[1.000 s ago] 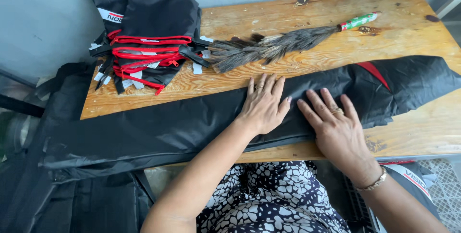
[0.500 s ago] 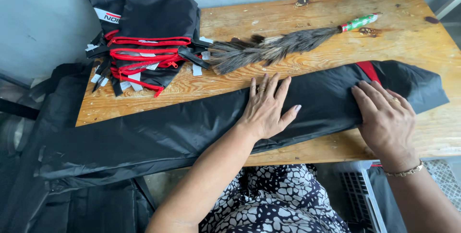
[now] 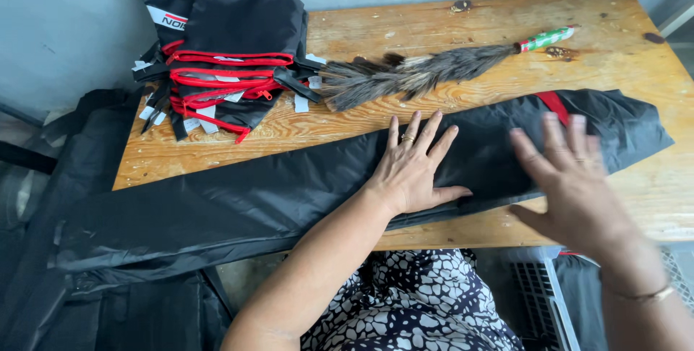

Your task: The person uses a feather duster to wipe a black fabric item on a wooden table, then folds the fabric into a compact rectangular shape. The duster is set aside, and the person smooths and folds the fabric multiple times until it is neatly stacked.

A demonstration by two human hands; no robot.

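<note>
A long, narrow black fabric bag (image 3: 289, 192) lies across the wooden table (image 3: 463, 40) and hangs off its left edge. My left hand (image 3: 416, 167) presses flat on the middle of it, fingers spread, a ring on one finger. Blurred by motion, my right hand (image 3: 571, 177) hovers open just above the bag's right part, near a red strip (image 3: 553, 105) sewn into the fabric. Neither hand grips anything.
A stack of folded black bags with red zippers (image 3: 224, 62) sits at the table's back left. A feather duster (image 3: 426, 69) with a green and red handle lies behind the long bag. More black fabric (image 3: 43, 235) hangs at the left. A grey crate (image 3: 542, 300) stands below.
My right hand slid right along the bag, then lifted and came back toward the middle. The bag now lies flatter and straighter. My left hand stayed pressed in place.
</note>
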